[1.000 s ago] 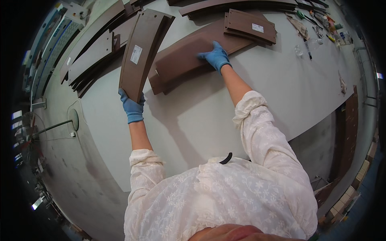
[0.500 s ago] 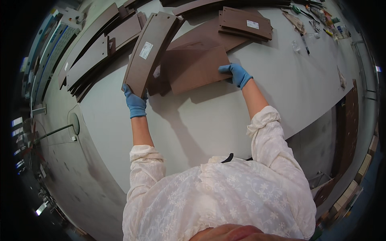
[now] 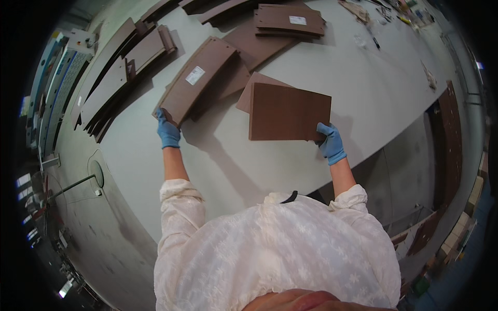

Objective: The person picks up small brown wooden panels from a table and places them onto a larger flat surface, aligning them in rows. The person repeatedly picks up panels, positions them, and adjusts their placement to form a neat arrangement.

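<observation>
My left hand [image 3: 168, 130], in a blue glove, is closed on the near end of a long brown curved panel [image 3: 196, 85] with a white label. Its far end overlaps another brown panel [image 3: 231, 79]. My right hand [image 3: 331, 143], gloved alike, grips the lower right corner of a flat brown rectangular board [image 3: 290, 113], thumb on its face. Behind that board's upper left edge a lighter brown piece [image 3: 258, 82] shows; whether it is also held I cannot tell.
On the pale table [image 3: 223, 160], stacked brown curved panels [image 3: 106, 83] lie at the left. A labelled stack [image 3: 288, 20] rests on a larger brown board [image 3: 259, 44] at the back. Small tools [image 3: 384, 15] are scattered at the far right. A round-plate stand [image 3: 96, 173] is left of the table.
My right hand has drawn the rectangular board right and toward me, away from the labelled panel. That panel, in my left hand, now leans further right and sits lower.
</observation>
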Available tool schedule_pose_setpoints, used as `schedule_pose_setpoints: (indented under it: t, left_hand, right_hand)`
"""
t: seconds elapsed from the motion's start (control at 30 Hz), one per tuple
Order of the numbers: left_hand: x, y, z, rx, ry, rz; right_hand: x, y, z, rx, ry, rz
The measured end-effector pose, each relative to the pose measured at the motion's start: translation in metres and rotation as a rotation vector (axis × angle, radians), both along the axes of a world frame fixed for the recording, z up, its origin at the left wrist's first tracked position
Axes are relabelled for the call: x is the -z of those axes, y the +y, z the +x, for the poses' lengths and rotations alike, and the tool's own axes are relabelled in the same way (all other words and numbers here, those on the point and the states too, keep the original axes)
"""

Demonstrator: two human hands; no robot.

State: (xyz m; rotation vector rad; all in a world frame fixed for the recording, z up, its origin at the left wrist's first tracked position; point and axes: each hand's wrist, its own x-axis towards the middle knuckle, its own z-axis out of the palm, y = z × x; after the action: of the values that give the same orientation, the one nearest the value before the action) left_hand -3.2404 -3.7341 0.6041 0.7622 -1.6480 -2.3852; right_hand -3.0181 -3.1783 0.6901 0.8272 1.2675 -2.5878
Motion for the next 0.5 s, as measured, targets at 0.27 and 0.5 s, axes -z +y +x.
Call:
schedule_pose_setpoints:
  t: [0.27, 0.5]
  left_hand:
    - [-0.088, 0.027, 0.049, -0.098, -0.207, -1.052]
    - [-0.125, 0.269, 0.152, 0.498, -0.134, 0.212]
  right_hand:
    - [0.039, 0.058, 0.076, 0.217, -0.16, 0.169]
    - [0.006, 0.127, 0.163, 0.311, 0.033, -0.04]
